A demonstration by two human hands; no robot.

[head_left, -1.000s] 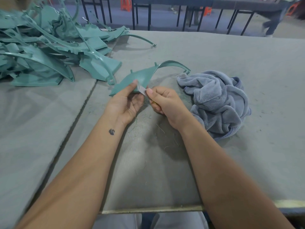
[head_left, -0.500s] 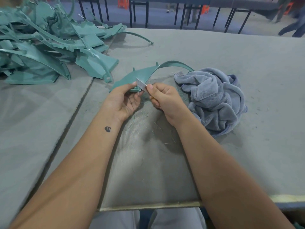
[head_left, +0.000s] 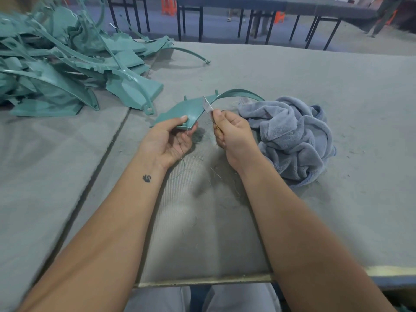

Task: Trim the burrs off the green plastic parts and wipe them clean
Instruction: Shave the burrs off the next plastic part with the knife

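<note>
Nearest the camera, two bare forearms are seen reaching forward over a grey felt-covered table [head_left: 337, 131]; a small dark tattoo [head_left: 146, 178] is borne on the left wrist. Thin pale shavings [head_left: 216, 176] are scattered on the felt between the arms, too fine to be counted.

One green plastic part [head_left: 186, 109] is held just above the table. It is pinched at its near corner by the left hand [head_left: 167, 140], thumb on the upper face and fingers curled beneath. The flat, wing-shaped body is tilted, and a narrow curved strip is seen arching from its far end to the right, down toward the cloth. Two small pegs stand along its far edge.

The right hand [head_left: 231, 134] is closed around one small blade [head_left: 207, 105], gripped between thumb and fingers, with its pale tip laid against the right edge of the part.

Just to the right of that hand, one crumpled blue-grey cloth [head_left: 292, 138] lies on the table, touching the right wrist.

Farther off at the left, a heap of green parts [head_left: 67, 70] is piled on the table; the pieces are tangled and cannot be counted. Beyond the table, dark table legs [head_left: 200, 25] are seen on the floor.
</note>
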